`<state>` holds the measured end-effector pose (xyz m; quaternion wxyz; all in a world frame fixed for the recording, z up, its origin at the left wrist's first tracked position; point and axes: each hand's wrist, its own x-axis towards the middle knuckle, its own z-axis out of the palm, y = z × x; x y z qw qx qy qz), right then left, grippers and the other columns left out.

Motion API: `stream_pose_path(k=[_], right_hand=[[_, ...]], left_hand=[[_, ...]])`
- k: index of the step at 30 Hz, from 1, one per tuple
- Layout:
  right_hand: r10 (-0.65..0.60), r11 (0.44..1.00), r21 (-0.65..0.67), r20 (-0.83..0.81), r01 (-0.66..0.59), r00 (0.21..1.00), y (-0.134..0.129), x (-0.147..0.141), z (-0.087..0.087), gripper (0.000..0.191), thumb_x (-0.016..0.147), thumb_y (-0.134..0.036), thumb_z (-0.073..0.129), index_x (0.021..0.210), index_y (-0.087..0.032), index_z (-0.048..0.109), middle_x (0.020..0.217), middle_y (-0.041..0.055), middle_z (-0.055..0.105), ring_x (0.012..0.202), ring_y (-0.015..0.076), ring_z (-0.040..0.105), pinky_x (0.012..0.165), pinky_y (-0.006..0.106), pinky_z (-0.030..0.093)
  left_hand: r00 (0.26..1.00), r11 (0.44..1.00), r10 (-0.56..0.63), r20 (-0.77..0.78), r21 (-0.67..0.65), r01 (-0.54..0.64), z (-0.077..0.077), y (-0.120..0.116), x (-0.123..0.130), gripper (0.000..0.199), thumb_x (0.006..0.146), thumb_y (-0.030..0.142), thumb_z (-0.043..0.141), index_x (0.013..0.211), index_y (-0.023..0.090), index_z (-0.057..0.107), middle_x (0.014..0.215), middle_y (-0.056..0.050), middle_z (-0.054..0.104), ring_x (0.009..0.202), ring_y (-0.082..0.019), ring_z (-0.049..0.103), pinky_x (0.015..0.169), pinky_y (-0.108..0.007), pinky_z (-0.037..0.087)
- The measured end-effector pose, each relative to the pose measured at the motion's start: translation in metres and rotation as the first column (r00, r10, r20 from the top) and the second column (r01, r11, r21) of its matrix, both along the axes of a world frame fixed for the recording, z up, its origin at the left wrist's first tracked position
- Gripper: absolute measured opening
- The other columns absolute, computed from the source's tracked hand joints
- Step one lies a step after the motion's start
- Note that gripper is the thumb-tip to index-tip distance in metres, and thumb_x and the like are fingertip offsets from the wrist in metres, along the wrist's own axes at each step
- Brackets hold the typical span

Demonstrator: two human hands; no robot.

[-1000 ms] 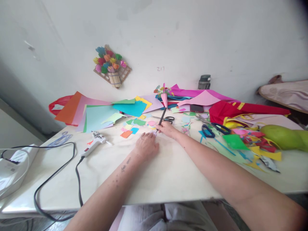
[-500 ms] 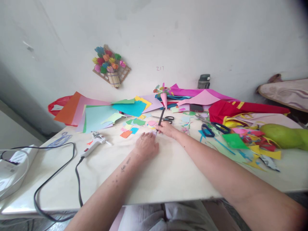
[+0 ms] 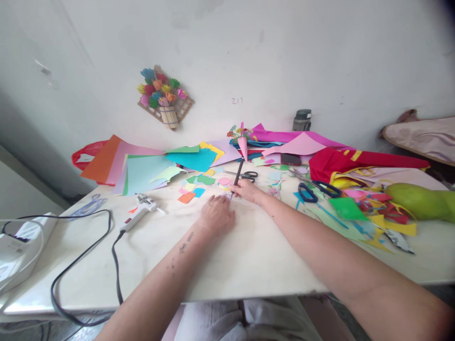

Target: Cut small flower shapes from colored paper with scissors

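My right hand point(image 3: 246, 190) is closed around a dark pen point(image 3: 239, 171), its tip pointing down at the table beside my left fingertips. My left hand point(image 3: 215, 214) rests palm down with fingers bent together, pressing on a small lilac piece of paper point(image 3: 228, 195) that my fingers mostly cover. Just beyond the hands lie a pink paper circle point(image 3: 224, 181) and small cut pieces, among them an orange one point(image 3: 186, 197) and a blue one point(image 3: 199, 192). Behind the pen, a pair of dark-handled scissors point(image 3: 250, 175) lies flat.
A glue gun point(image 3: 139, 213) with a black cord lies left, near a white power strip point(image 3: 26, 244). Coloured sheets point(image 3: 145, 171) line the back. Right are larger scissors point(image 3: 326, 189), paper scraps point(image 3: 347, 209) and a green fruit-like object point(image 3: 412, 201). A pink paper cone point(image 3: 242, 148) holds small flowers.
The view has shifted very slightly. Both hands and the pen look almost the same as before.
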<state>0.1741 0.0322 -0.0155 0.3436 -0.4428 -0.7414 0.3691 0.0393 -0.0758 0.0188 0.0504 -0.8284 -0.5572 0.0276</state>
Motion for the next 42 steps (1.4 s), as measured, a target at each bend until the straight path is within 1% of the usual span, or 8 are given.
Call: stream_pose_path(k=[4,8,16,24,29,32,36,42], right_hand=[[0.002,1.0,0.008,0.005,-0.002,1.0,0.0,0.0002,0.0003,0.021,0.085,-0.029,0.058,0.074,-0.014,0.066,0.059,0.0006,0.061,0.054,0.013,0.058,0.06,0.026,0.046],[0.006,1.0,0.008,0.006,-0.006,1.0,0.0004,0.0006,-0.0003,0.02,0.086,-0.03,0.058,0.076,-0.014,0.066,0.06,0.0009,0.063,0.057,0.0136,0.06,0.062,0.026,0.047],[0.003,1.0,0.026,0.008,-0.003,1.0,-0.0007,0.0005,-0.0003,0.022,0.085,-0.033,0.058,0.076,-0.015,0.066,0.058,0.0001,0.061,0.057,0.0142,0.06,0.063,0.027,0.047],[-0.005,0.998,0.06,0.04,0.003,0.999,-0.0014,0.0008,0.0002,0.025,0.086,-0.035,0.057,0.076,-0.014,0.067,0.058,0.0009,0.062,0.061,0.0156,0.061,0.067,0.028,0.048],[-0.003,0.999,0.032,-0.004,0.003,1.0,0.0031,-0.0014,-0.0049,0.023,0.086,-0.035,0.058,0.08,-0.015,0.067,0.064,0.0021,0.063,0.061,0.0154,0.062,0.066,0.028,0.049],[-0.007,0.999,0.036,-0.024,0.008,1.0,0.004,-0.0019,-0.0062,0.022,0.087,-0.035,0.058,0.08,-0.015,0.067,0.065,0.002,0.063,0.061,0.0151,0.062,0.065,0.027,0.049],[-0.025,0.998,0.05,-0.007,0.026,1.0,0.0025,-0.0015,-0.004,0.023,0.087,-0.035,0.058,0.076,-0.016,0.066,0.059,0.0017,0.061,0.062,0.0163,0.062,0.067,0.028,0.049],[-0.048,0.997,0.058,0.0,0.048,0.999,0.0,-0.0007,0.0005,0.02,0.087,-0.03,0.059,0.074,-0.016,0.065,0.059,0.0014,0.061,0.06,0.0157,0.061,0.066,0.027,0.048]], left_hand=[[1.0,1.0,0.0,0.011,0.006,0.0,-0.0006,0.0003,0.0002,0.045,0.092,0.027,0.038,0.131,0.008,0.053,0.136,-0.017,0.056,0.13,-0.026,0.048,0.116,-0.042,0.026],[1.0,1.0,0.002,0.002,-0.003,-0.002,0.0008,-0.0006,0.0008,0.047,0.092,0.026,0.038,0.132,0.005,0.051,0.135,-0.018,0.056,0.129,-0.026,0.049,0.116,-0.042,0.026],[1.0,1.0,-0.005,0.014,0.011,0.004,0.0008,-0.0005,0.0004,0.046,0.092,0.026,0.039,0.131,0.007,0.052,0.133,-0.017,0.058,0.128,-0.026,0.05,0.115,-0.042,0.027],[1.0,1.0,-0.007,-0.002,0.021,0.007,0.0016,-0.0011,0.0003,0.043,0.092,0.026,0.039,0.129,0.011,0.054,0.132,-0.015,0.059,0.128,-0.025,0.051,0.114,-0.041,0.029],[1.0,1.0,-0.012,0.017,0.017,0.012,0.0004,-0.0001,-0.0004,0.043,0.091,0.027,0.039,0.128,0.01,0.055,0.13,-0.016,0.06,0.127,-0.026,0.052,0.114,-0.042,0.029],[0.999,0.999,-0.031,0.038,0.04,0.029,-0.0015,0.0007,-0.0014,0.041,0.09,0.027,0.04,0.125,0.011,0.057,0.127,-0.017,0.062,0.124,-0.027,0.054,0.113,-0.044,0.031],[0.999,0.998,-0.039,0.032,0.055,0.037,-0.0023,0.0007,-0.0019,0.041,0.09,0.026,0.04,0.124,0.012,0.057,0.127,-0.016,0.062,0.123,-0.026,0.054,0.113,-0.044,0.032],[1.0,0.999,-0.027,0.014,0.039,0.026,-0.0007,0.0001,-0.0007,0.041,0.09,0.027,0.038,0.124,0.011,0.057,0.128,-0.017,0.061,0.124,-0.027,0.054,0.113,-0.043,0.031]])
